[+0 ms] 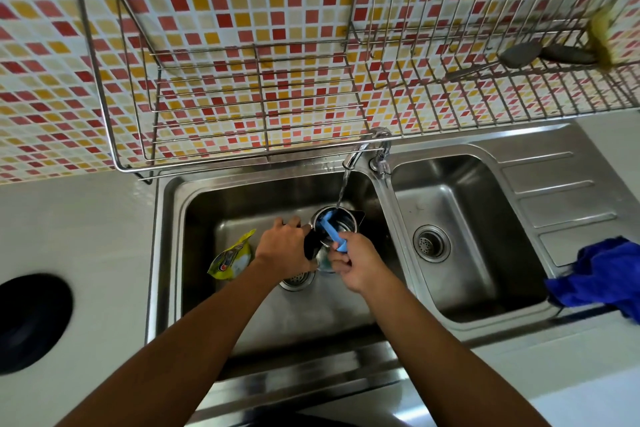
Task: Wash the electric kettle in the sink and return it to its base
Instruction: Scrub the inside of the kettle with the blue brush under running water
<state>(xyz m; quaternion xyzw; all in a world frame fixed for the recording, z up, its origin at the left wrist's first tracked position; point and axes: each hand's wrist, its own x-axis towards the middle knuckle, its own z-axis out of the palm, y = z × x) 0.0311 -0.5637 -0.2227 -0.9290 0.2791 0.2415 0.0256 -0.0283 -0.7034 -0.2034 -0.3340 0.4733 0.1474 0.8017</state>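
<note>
a: so how far along is this kettle wash, roughly?

b: middle of it, i'd say. the kettle [347,222] sits down in the left basin of the sink [162,236], mouth up, right under the tap [355,153], and a thin stream of water [343,189] runs straight into it.

a: and the hands?

b: both busy. the left hand [284,246] is curled round the black handle [312,246] on the kettle's side, steadying it. the right hand [356,263] grips a blue brush [333,235] whose far end pokes down into the open mouth (can't see the bristles, they're inside).

a: so scrubbing the inside, not rinsing yet?

b: that's my read. whether the outside has had any attention i can't tell. what's left, as i judge it: finish the scrub, rinse, tip the water out, turn off the tap, probably dry the bottom, then carry it over.

a: over to where?

b: there's a round black disc [33,322] on the counter [90,218] well to the left of the sink. i take it for the base, though the frame edge cuts it off, so not certain. the kettle is well apart from it.

a: anything else around?

b: a yellow packet [231,258] in the same basin just beside the left hand, and a blue cloth [602,276] on the drainboard [561,204] at far right, handy for drying.
</note>
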